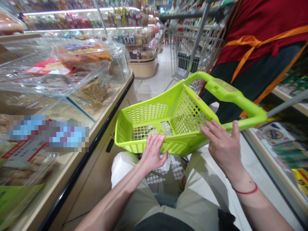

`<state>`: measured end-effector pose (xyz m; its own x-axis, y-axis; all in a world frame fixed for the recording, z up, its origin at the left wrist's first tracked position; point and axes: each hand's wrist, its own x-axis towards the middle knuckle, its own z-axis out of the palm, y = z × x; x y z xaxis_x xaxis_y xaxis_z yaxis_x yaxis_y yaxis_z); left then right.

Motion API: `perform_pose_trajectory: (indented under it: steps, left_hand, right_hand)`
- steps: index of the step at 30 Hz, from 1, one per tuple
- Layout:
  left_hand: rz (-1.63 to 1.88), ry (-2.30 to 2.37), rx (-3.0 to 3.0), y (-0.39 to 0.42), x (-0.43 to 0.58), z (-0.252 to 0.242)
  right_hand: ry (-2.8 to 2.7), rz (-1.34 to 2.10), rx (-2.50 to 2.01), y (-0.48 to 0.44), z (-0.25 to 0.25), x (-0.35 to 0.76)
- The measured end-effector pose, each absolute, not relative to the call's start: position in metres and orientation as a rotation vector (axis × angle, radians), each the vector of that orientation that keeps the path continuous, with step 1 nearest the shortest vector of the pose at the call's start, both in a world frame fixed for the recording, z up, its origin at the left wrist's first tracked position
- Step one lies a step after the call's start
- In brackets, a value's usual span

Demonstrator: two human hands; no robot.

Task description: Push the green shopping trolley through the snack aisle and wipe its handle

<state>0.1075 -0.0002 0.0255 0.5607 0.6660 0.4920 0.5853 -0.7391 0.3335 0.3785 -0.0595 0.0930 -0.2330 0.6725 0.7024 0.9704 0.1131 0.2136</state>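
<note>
A bright green plastic shopping basket (150, 110) with slotted walls and a looped handle (231, 91) stands tilted before my knees, with nothing lying in it. On its near rim rests my left hand (154, 152), fingers stretched together over the edge and thumb apart. Near the base of the handle, my right hand (225, 149) touches the rim with its fingers spread. Neither hand is wrapped round the basket. A red cord circles my right wrist.
To the left, a counter (106, 123) with a dark edge rail holds packaged food. A metal shopping cart (185, 48) stands ahead beside a person in a red top with an orange apron tie (250, 41). Stocked shelves (276, 138) line the right.
</note>
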Motion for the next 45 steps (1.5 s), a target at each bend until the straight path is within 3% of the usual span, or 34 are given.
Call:
perform_pose_trajectory:
  steps: [26, 36, 45]
  left_hand:
    - [0.853, 1.062, 2.663, 0.000, 0.106, 0.028]
    - [0.796, 1.080, 2.737, 0.001, 0.100, 0.032]
    - [0.715, 1.139, 2.811, -0.004, 0.088, 0.034]
  right_hand:
    - [-2.285, -0.668, -1.461, -0.044, 0.086, 0.345]
    - [-2.206, -0.699, -1.586, -0.067, 0.103, 0.383]
    - [-2.291, -0.644, -1.501, -0.045, 0.083, 0.339]
